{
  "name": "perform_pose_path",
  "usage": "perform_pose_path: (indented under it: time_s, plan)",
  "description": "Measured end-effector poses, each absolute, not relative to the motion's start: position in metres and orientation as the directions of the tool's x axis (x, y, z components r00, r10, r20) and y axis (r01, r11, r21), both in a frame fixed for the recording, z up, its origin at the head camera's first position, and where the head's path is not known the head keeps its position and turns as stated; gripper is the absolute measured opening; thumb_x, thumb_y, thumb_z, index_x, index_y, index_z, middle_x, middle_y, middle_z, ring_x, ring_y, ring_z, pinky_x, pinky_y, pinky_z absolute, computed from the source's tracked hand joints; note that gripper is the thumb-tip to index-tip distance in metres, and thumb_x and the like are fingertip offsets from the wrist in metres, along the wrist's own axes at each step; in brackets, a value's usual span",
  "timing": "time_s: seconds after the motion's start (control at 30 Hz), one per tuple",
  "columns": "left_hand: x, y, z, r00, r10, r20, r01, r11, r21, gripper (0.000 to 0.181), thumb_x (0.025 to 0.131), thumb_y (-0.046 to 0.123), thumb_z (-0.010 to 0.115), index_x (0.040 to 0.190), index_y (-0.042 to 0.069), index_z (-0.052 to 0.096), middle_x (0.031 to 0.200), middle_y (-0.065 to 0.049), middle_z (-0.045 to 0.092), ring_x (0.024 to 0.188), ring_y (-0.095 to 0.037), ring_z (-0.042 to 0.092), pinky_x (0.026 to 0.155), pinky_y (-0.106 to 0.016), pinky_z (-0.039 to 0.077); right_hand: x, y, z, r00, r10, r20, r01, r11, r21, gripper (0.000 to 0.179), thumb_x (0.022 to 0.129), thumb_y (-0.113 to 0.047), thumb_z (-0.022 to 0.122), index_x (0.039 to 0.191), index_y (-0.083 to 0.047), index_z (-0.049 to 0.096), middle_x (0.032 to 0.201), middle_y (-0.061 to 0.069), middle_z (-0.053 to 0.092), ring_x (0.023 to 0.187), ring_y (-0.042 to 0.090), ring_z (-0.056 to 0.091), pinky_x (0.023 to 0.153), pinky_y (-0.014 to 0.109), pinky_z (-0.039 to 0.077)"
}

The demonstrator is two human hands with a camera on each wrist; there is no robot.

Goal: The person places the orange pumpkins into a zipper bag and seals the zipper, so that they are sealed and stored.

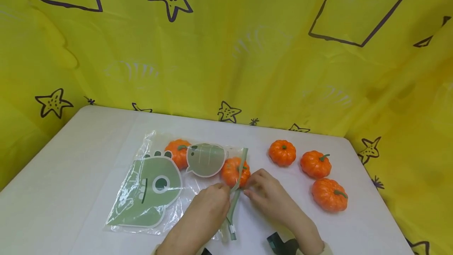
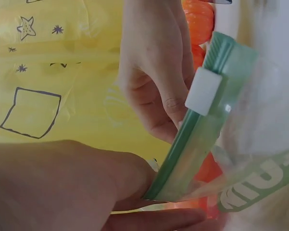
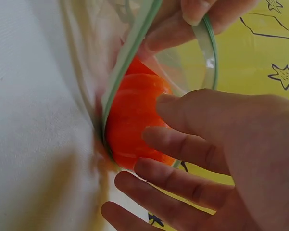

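A clear zip bag (image 1: pixel 152 196) printed with a green dinosaur lies on the table, its green-edged mouth facing right. One small orange pumpkin (image 1: pixel 177 153) shows through the film near the bag's far side. Another pumpkin (image 3: pixel 134 120) sits just inside the mouth. My left hand (image 1: pixel 211 204) pinches the green zip edge (image 2: pixel 175 147) and holds the mouth apart. A white slider (image 2: pixel 203 90) sits near one end of that edge. With fingers spread and nearly straight, my right hand (image 3: pixel 207 159) is against the pumpkin at the mouth, its thumb and index finger nearest it.
Three more pumpkins stand on the right of the table: one at the back (image 1: pixel 282 153), one beside it (image 1: pixel 315 164) and one nearer (image 1: pixel 329 195). A yellow curtain (image 1: pixel 226 50) with dark drawings hangs behind the white table (image 1: pixel 106 137).
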State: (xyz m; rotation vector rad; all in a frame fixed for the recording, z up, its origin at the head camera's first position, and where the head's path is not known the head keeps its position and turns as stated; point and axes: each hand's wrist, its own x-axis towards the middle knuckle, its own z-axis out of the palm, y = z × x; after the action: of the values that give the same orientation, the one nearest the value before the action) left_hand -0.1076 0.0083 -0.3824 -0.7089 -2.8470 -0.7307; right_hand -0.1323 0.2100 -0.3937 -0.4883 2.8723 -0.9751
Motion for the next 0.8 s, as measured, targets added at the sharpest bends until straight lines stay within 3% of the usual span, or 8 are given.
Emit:
perform_pose_path:
  time_s: [0.2, 0.4, 0.6, 0.8]
  plan:
    - [-0.1084, 0.0069, -0.3793, -0.861, 0.464, 0.206, 0.506, 0.753, 0.420, 0.009, 0.088, 0.005, 0.063, 0.082, 0.011, 0.059, 0.076, 0.001, 0.061, 0.061, -0.018, 0.060, 0.053, -0.030, 0.048, -0.1315, 0.2065, -0.3947, -0.941, -0.338, 0.023, -0.282, 0.745, -0.604, 0.014, 0.089, -0.016, 0.071, 0.103, -0.020, 0.069, 0.112, -0.010, 0.059, 0.103, 0.009, 0.058, 0.098, 0.039, 0.052]
    - [-0.1095, 0.0066, -0.3758, -0.885, 0.441, 0.148, 0.458, 0.774, 0.437, 0.006, 0.088, 0.006, 0.062, 0.084, 0.010, 0.061, 0.079, 0.000, 0.062, 0.061, -0.018, 0.058, 0.053, -0.032, 0.049, -0.1320, 0.2079, -0.3953, -0.946, -0.318, 0.067, -0.296, 0.758, -0.581, 0.020, 0.089, -0.012, 0.071, 0.108, -0.017, 0.069, 0.115, -0.006, 0.062, 0.108, 0.013, 0.061, 0.098, 0.041, 0.052]
    - [-0.1070, 0.0123, -0.3794, -0.888, 0.393, 0.239, 0.458, 0.798, 0.392, 0.005, 0.085, 0.005, 0.064, 0.087, 0.007, 0.060, 0.080, -0.002, 0.059, 0.066, -0.022, 0.061, 0.052, -0.035, 0.050, -0.1331, 0.2082, -0.3974, -0.952, -0.302, 0.047, -0.270, 0.759, -0.592, 0.030, 0.091, -0.014, 0.070, 0.121, -0.012, 0.066, 0.133, -0.002, 0.059, 0.125, 0.021, 0.057, 0.106, 0.045, 0.047]
    - [-0.1054, 0.0159, -0.3824, -0.843, 0.433, 0.320, 0.525, 0.793, 0.308, 0.011, 0.082, 0.002, 0.065, 0.087, 0.007, 0.056, 0.077, 0.000, 0.055, 0.065, -0.018, 0.061, 0.053, -0.029, 0.050, -0.1322, 0.2047, -0.3966, -0.941, -0.338, 0.018, -0.285, 0.760, -0.584, 0.037, 0.091, -0.016, 0.069, 0.127, -0.012, 0.065, 0.137, -0.001, 0.055, 0.127, 0.022, 0.055, 0.108, 0.048, 0.045]
